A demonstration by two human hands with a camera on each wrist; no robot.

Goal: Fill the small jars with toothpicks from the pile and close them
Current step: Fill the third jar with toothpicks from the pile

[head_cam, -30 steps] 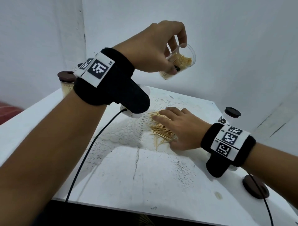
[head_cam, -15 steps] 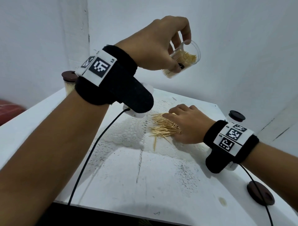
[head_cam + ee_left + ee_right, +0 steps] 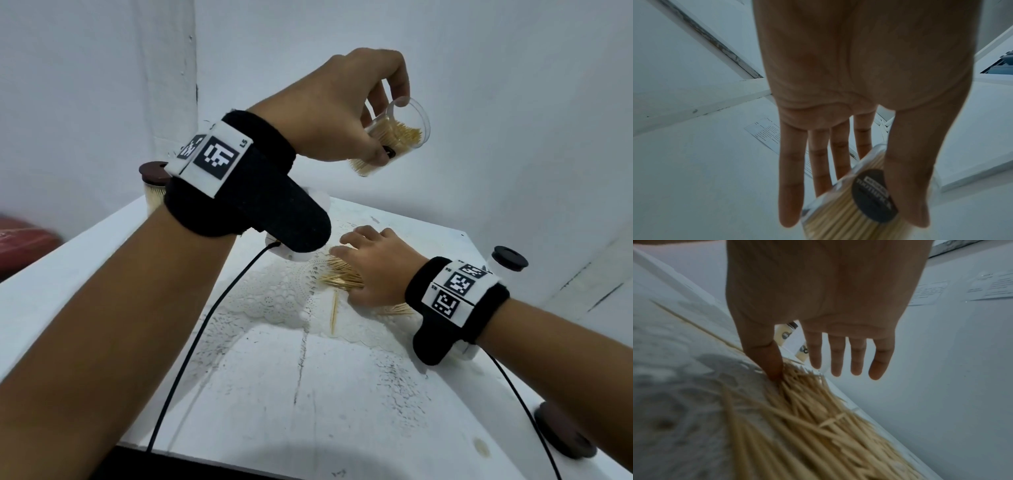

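My left hand (image 3: 388, 137) is raised above the table and grips a small clear jar (image 3: 402, 135) between thumb and fingers. The jar is tilted, its uncapped mouth faces right, and it is packed with toothpicks. The left wrist view shows the jar (image 3: 846, 214) with a dark label under my thumb. My right hand (image 3: 359, 257) lies palm down on the loose toothpick pile (image 3: 337, 279) on the table. In the right wrist view its fingers are straight and the thumb (image 3: 773, 368) presses into the pile (image 3: 818, 418).
A lace doily (image 3: 274, 301) lies under the pile, with one stray toothpick (image 3: 333, 313) beside it. A filled jar with a brown lid (image 3: 154, 185) stands back left, and a black-lidded jar (image 3: 508, 262) at the right. A loose brown lid (image 3: 561, 435) lies front right. A black cable (image 3: 205, 325) crosses the table.
My right hand has slid a little across the pile and bunched the toothpicks closer together. My left hand keeps the jar raised, slightly higher and further right.
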